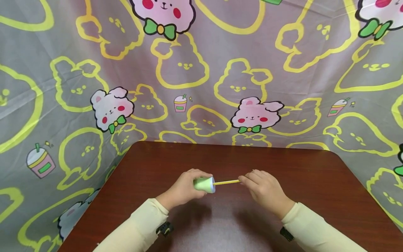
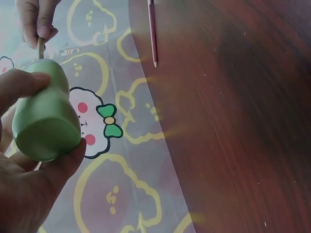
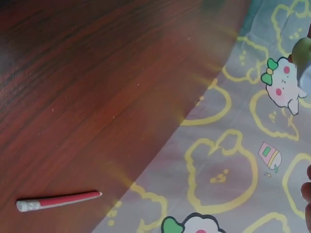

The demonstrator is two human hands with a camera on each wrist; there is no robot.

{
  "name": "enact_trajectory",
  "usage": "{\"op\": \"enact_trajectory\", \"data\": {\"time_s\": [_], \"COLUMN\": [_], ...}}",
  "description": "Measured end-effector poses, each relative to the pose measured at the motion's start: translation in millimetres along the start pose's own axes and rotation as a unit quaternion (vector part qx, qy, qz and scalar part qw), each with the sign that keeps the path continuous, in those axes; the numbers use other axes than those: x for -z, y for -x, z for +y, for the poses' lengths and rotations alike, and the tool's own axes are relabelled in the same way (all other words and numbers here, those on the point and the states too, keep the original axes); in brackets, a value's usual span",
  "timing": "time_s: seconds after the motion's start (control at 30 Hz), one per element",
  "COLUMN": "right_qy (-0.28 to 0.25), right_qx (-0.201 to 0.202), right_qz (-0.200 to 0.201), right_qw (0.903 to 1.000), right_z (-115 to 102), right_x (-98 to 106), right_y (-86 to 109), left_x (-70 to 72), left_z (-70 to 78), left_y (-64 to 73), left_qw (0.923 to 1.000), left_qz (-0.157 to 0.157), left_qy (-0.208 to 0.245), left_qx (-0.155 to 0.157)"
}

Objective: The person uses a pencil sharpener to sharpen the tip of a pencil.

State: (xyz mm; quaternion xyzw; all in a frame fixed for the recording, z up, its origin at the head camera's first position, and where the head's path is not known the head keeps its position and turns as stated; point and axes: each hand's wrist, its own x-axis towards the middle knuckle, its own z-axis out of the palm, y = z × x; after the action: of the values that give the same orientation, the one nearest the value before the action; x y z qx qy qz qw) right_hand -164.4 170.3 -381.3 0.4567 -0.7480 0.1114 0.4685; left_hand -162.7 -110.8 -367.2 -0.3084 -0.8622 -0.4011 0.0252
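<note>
My left hand (image 1: 185, 187) grips a small green pencil sharpener (image 1: 203, 184), waisted in shape with a pale blue end that faces right. A yellow pencil (image 1: 226, 182) runs from the middle of that end to my right hand (image 1: 259, 189), whose fingers pinch it. How far the pencil reaches inside is hidden. In the left wrist view the rounded green base of the sharpener (image 2: 46, 126) faces the camera, thumb on one side and fingers beneath. Only a few fingertips of the right hand (image 3: 307, 194) show at the right wrist view's edge.
A red pencil (image 3: 63, 200) with a white end lies on the dark wooden table (image 1: 176, 157); the head view does not show it. A cartoon-print cloth (image 1: 207, 94) hangs behind and beside the table.
</note>
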Motion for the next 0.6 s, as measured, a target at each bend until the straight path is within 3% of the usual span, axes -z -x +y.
{"op": "enact_trajectory", "data": {"time_s": [0.07, 0.17, 0.27, 0.33, 0.37, 0.43, 0.53, 0.6], "right_qy": [0.007, 0.005, -0.027, -0.068, -0.094, -0.161, -0.292, -0.351], "right_qx": [0.007, -0.008, -0.069, -0.139, -0.177, -0.258, -0.372, -0.417], "right_qz": [0.008, -0.014, -0.079, -0.142, -0.175, -0.242, -0.310, -0.329], "right_qw": [0.9999, 0.9999, 0.9941, 0.9777, 0.9640, 0.9214, 0.8249, 0.7713], "right_z": [-1, -3, -6, -7, -8, -7, -3, 0], "right_x": [-1, 0, 3, 6, 8, 11, 15, 16], "right_y": [0.4, 0.8, -0.2, -2.2, -3.6, -6.6, -11.3, -13.2], "left_x": [-1.6, -4.6, -7.6, -9.3, -10.0, -11.2, -12.4, -12.4], "left_z": [-0.4, -2.2, -3.8, -4.2, -4.4, -4.5, -4.3, -4.1], "left_y": [0.8, 2.2, 3.5, 4.0, 4.2, 4.6, 4.9, 4.9], "left_qw": [1.0000, 0.9995, 0.9963, 0.9913, 0.9876, 0.9787, 0.9637, 0.9547], "left_qz": [0.003, 0.015, 0.032, 0.045, 0.052, 0.067, 0.083, 0.090], "left_qy": [0.000, -0.017, -0.054, -0.084, -0.099, -0.129, -0.165, -0.184], "left_qx": [-0.003, -0.023, -0.059, -0.091, -0.109, -0.145, -0.193, -0.216]}}
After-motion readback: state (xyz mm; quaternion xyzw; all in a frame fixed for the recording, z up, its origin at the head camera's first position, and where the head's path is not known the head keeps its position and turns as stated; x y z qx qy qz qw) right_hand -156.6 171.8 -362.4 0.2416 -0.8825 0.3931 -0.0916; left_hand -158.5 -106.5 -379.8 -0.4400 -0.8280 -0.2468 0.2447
